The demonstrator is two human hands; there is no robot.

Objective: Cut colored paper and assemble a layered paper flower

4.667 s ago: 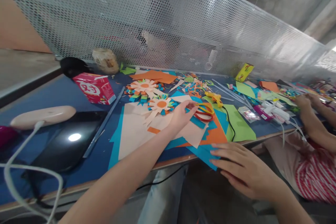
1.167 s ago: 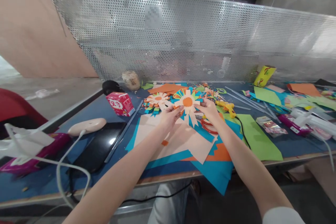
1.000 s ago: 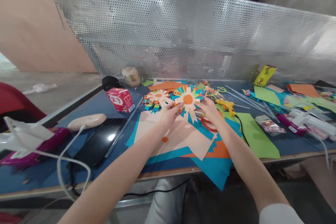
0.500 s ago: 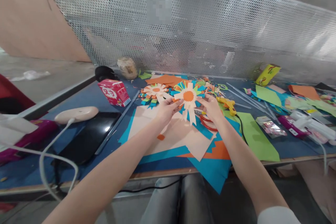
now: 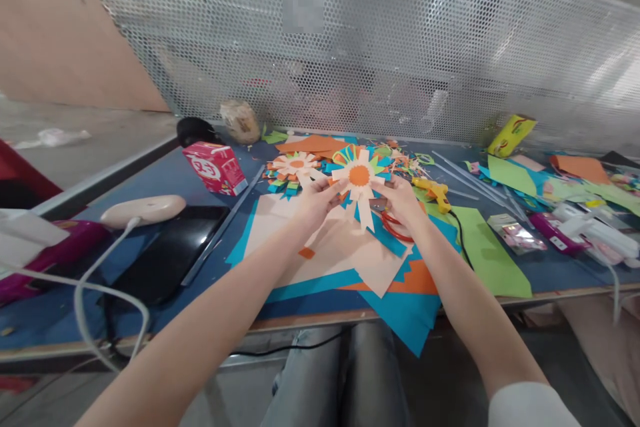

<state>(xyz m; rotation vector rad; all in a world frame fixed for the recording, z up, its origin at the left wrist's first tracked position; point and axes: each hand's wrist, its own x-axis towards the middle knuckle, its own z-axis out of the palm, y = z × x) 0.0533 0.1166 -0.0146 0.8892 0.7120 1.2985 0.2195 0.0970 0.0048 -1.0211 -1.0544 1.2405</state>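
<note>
Between my two hands is a paper flower [image 5: 359, 175] with an orange centre, pale petals, green and blue strips behind, and pale tails hanging down. My left hand [image 5: 319, 201] grips its left side between thumb and fingers. On the opposite side my right hand [image 5: 399, 197] pinches the petals. A second paper flower [image 5: 296, 163] lies on the table just beyond my left hand. Red-handled scissors [image 5: 395, 227] rest below my right hand, partly hidden by it. Pale paper sheets [image 5: 320, 250] lie under both hands, over blue sheets [image 5: 407, 320].
A yellow glue gun [image 5: 434, 192] with a black cord lies right of my right hand, near a green sheet [image 5: 493, 250]. At left are a pink box [image 5: 215, 168] and a black phone [image 5: 173, 250]. Paper scraps lie along the perforated metal panel [image 5: 370, 40].
Both hands still hold the paper flower in nearly the same place. The whole view has shifted slightly, so the table sits a little higher in the picture.
</note>
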